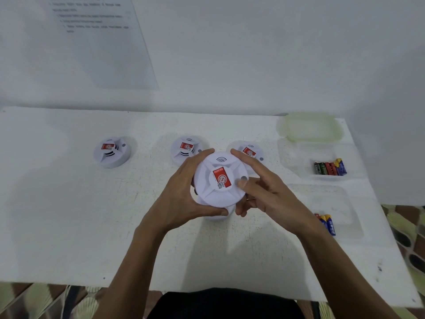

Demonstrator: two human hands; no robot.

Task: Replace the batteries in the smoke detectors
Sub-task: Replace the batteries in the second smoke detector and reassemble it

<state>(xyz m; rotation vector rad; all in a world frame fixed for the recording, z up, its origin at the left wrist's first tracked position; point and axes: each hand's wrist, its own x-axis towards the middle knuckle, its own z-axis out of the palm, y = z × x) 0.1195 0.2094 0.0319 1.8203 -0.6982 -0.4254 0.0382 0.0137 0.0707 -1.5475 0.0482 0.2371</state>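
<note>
A round white smoke detector [219, 180] with a red sticker is held above the middle of the white table [69, 215], face up. My left hand [184, 196] wraps its left side and underside. My right hand [262, 189] grips its right side, thumb near the grey button. Three more detectors stand behind: one at the left [112, 152], one in the middle [186, 148] and one at the right [249, 153], partly hidden by my right fingers.
At the right, a clear container [299, 157] holds several mixed batteries [330, 168]. A nearer clear container [349, 217] holds blue-yellow batteries [327, 224]. A pale green lid [309, 128] lies at the back right. A printed sheet [99, 31] hangs on the wall.
</note>
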